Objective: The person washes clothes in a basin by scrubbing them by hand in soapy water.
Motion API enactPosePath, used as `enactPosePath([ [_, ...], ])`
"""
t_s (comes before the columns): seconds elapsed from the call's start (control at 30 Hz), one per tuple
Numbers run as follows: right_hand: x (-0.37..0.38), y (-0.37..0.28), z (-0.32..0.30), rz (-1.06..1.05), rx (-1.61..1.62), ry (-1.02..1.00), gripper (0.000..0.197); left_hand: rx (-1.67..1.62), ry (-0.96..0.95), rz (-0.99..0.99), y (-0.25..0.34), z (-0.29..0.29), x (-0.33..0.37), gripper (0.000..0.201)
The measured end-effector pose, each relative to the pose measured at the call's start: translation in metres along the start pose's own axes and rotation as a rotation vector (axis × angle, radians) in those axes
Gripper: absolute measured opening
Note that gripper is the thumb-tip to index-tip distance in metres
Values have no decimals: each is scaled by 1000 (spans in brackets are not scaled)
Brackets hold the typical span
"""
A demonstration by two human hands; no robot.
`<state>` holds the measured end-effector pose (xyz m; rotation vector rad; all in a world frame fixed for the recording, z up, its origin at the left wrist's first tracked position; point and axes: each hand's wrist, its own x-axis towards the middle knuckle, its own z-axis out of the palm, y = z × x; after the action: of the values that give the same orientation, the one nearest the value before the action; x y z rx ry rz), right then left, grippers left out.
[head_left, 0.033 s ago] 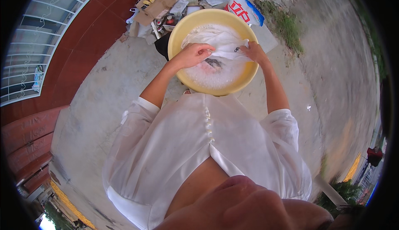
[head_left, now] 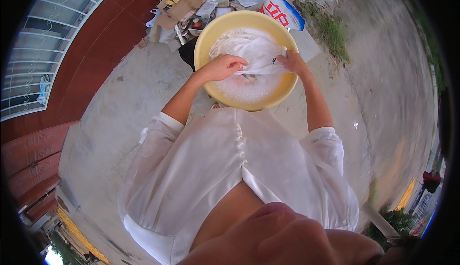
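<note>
A round yellow basin (head_left: pixel 201 35) stands on the ground before me, with white suds (head_left: pixel 231 90) in its nearer part. White wet cloth (head_left: pixel 249 45) lies bunched in the far part of it; its kind of garment cannot be made out. My left hand (head_left: pixel 221 67) pinches the cloth's near edge over the basin's middle. At the right rim my right hand (head_left: pixel 293 63) is closed round another part of the same cloth, beside a small dark mark on it. Between the two hands the cloth is stretched out, just above the suds.
Behind the basin stands a white, blue and red plastic bag (head_left: pixel 282 10). Flattened cardboard (head_left: pixel 184 7) with yellow pieces on it and mixed clutter lie at the far left. Grass (head_left: pixel 331 34) grows at the far right. A dark red wall (head_left: pixel 91 49) runs along the left.
The cloth stretched between my hands has shifted slightly toward me and covers more of the dark patch in the suds. Both hands keep their hold.
</note>
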<state>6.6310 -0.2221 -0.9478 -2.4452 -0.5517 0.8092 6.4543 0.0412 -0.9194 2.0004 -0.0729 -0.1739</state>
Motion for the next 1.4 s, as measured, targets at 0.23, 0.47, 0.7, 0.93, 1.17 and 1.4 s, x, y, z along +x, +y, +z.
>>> enactPosePath([
  [0.23, -16, -8, 20, -31, 639, -50, 45, 452, 260, -159, -35, 24, 13, 36],
  [0.47, -32, -22, -7, -44, 1006, -73, 42, 343, 465, -432, -62, 13, 32, 37],
  [0.7, -30, 6, -19, 9, 521, 32, 38, -67, 876, -31, 21, -45, 18, 27],
  [0.93, -41, -20, -7, -151, -122, 8, 57, 357, 797, -10, 6, -36, 17, 28],
  [1.17, 54, -28, 101, -149, -232, 371, 66, 756, 447, -345, -42, 45, 70, 58],
  [1.4, 110, -66, 112, 7, -126, 221, 43, 829, 442, -346, -112, 35, 127, 36],
])
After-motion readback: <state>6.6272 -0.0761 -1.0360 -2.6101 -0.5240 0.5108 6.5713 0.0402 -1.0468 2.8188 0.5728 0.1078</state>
